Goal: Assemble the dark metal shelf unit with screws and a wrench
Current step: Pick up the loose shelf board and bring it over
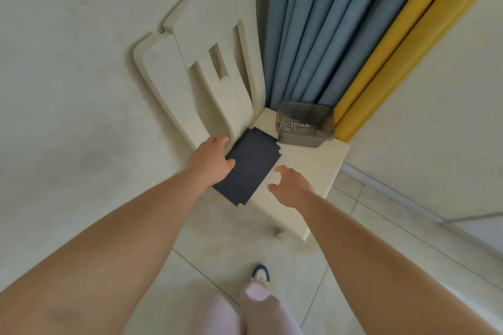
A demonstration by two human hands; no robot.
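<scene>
1 dark metal panel, 1 cream chair, 1 grey plastic tub. Approx. 6 screws inside; exact no. unclear. 2 hands: left, right.

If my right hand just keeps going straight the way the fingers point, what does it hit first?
Probably the dark metal panel. The right hand is open above the cream chair seat, with its fingers aimed up and to the left at the panel's near long edge. Its height above the seat is unclear, so it might touch the seat first.

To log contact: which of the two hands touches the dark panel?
The left hand: its thumb lies on the dark panel. The right hand hovers beside it.
</scene>
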